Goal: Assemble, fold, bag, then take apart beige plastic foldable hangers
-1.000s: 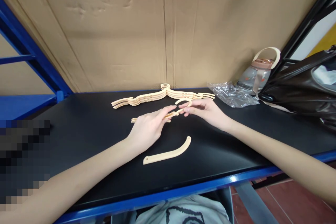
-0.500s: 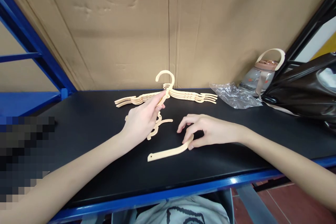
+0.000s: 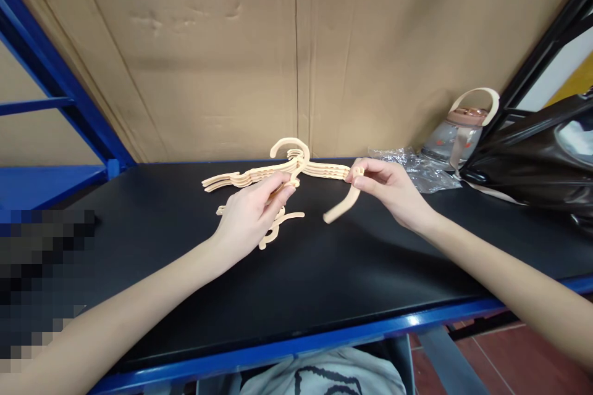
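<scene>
- My left hand [image 3: 248, 207] grips a hanger hook [image 3: 306, 157] above the black worktop [image 3: 370, 278].
- My right hand [image 3: 389, 188] pinches a curved hanger arm [image 3: 345, 204], also aloft.
- I see stacked hangers [image 3: 324, 170] lying behind.

A hand could pass along the near part of the smooth black worktop [image 3: 287, 302]; behind, the stacked cream plastic hangers [image 3: 273, 171] and brown cardboard wall [image 3: 222, 74] block the way.
</scene>
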